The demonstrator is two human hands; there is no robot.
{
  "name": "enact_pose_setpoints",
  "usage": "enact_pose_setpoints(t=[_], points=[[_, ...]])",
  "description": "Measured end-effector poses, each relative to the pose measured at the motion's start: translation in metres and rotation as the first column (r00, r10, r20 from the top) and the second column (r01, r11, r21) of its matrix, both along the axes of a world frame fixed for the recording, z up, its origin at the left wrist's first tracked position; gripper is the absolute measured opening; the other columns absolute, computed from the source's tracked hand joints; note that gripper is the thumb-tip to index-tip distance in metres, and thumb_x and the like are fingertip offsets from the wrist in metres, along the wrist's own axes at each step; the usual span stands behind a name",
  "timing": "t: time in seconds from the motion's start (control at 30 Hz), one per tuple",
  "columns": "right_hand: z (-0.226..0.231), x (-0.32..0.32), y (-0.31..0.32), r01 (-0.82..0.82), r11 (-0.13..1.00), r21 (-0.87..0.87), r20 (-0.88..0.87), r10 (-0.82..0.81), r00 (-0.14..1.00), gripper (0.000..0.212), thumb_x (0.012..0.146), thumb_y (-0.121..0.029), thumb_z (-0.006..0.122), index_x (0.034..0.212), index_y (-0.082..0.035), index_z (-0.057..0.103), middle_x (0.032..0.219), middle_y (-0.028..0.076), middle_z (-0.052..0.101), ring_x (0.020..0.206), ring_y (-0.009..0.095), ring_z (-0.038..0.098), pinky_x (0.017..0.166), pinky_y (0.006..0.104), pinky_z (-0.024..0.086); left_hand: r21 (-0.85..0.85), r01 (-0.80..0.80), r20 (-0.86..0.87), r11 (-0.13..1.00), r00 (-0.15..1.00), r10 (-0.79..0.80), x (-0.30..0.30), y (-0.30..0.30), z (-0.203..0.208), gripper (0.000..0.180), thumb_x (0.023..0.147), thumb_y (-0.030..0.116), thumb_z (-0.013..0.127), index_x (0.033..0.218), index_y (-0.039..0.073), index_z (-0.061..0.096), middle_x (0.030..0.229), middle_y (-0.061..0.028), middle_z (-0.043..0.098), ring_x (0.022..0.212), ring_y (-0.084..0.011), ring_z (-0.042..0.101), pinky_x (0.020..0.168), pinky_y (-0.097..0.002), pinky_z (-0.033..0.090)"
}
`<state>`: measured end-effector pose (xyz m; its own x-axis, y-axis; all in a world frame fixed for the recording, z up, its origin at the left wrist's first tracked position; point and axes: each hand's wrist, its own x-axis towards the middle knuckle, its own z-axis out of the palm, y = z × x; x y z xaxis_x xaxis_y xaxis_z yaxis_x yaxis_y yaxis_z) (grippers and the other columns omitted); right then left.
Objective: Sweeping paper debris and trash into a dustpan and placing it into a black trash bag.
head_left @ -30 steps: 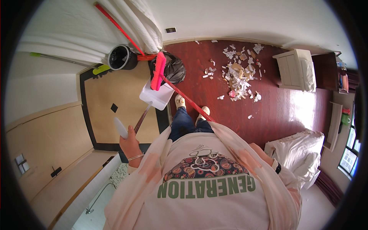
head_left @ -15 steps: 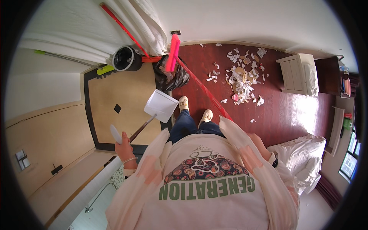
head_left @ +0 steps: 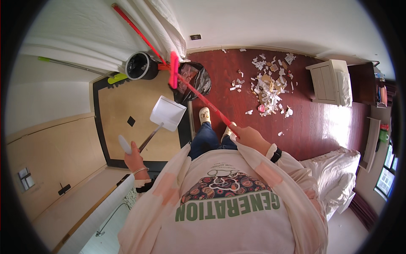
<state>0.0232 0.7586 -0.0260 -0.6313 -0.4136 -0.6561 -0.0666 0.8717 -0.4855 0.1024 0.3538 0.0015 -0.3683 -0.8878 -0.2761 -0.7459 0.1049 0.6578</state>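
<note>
My left hand (head_left: 134,161) is closed around the handle of a long-handled dustpan (head_left: 168,113). Its white pan hangs over the edge of the tan mat, and a pale rounded end sticks out beside my fingers. With my right hand (head_left: 249,139) I grip the red stick of a broom (head_left: 203,99). The broom's pink-red head (head_left: 174,70) is raised to the far left, in front of a black garbage bag (head_left: 202,80). To the right on the floor lies a pile of torn paper and cardboard scraps (head_left: 267,91), with loose bits scattered around it.
A dark bin (head_left: 141,67) stands by the white curtain (head_left: 158,25), with another red-handled tool (head_left: 137,30) leaning behind it. Next to it rests a green-headed pole (head_left: 118,78). A white cabinet (head_left: 325,82) stands right of the scraps; a cloth-covered piece (head_left: 330,169) sits nearer.
My right hand has come forward into plain view on the broom stick. The broom head has swung left and lower. My left hand has shifted the dustpan slightly left.
</note>
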Motion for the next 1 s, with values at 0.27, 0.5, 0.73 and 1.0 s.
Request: enact_pose_setpoints(t=[0.27,0.5,0.73,1.0], points=[[0.033,0.012,0.003,0.100,0.994,0.037,0.166,-0.105,0.981,0.039,0.094,-0.037,0.037,0.131,-0.025,0.045,0.078,0.020,0.064,0.075,0.039,0.064,0.066,0.0487,0.048,0.009,-0.067,-0.080,0.998,0.994,0.068,-0.006,-0.012,0.012,0.046,0.083,0.042,0.067,0.067,0.002,0.052,0.055,-0.0019,0.048,0.037,-0.0076,0.037,0.033,-0.0247,0.024],[0.027,0.055,0.070,0.226,0.969,-0.096,0.154,-0.210,0.965,0.036,0.094,-0.033,0.041,0.121,-0.013,0.052,0.089,0.021,0.065,0.082,0.039,0.063,0.073,0.0425,0.049,-0.042,-0.062,-0.063,0.997,0.996,0.060,-0.002,-0.023,0.043,0.043,0.083,0.042,0.067,0.070,0.004,0.052,0.055,-0.0010,0.046,0.037,-0.0074,0.037,0.033,-0.0241,0.024],[0.087,0.090,0.079,0.549,0.793,-0.266,0.270,-0.485,0.832,0.033,0.089,-0.016,0.054,0.120,-0.002,0.056,0.101,0.017,0.066,0.092,0.020,0.064,0.078,0.0304,0.047,-0.097,0.028,-0.092,0.995,0.995,-0.037,0.001,-0.014,0.106,0.039,0.083,0.040,0.067,0.072,0.005,0.053,0.057,0.0003,0.047,0.039,-0.0055,0.035,0.035,-0.0221,0.024],[0.072,0.105,0.080,0.880,0.335,-0.336,0.527,-0.707,0.471,0.047,0.088,-0.013,0.060,0.131,0.001,0.048,0.108,0.009,0.064,0.094,0.012,0.059,0.085,0.0275,0.046,-0.160,0.189,-0.190,0.969,0.957,-0.218,0.001,0.025,0.155,0.032,0.086,0.034,0.066,0.075,0.006,0.052,0.062,0.0005,0.050,0.042,-0.0046,0.035,0.038,-0.0200,0.024]])
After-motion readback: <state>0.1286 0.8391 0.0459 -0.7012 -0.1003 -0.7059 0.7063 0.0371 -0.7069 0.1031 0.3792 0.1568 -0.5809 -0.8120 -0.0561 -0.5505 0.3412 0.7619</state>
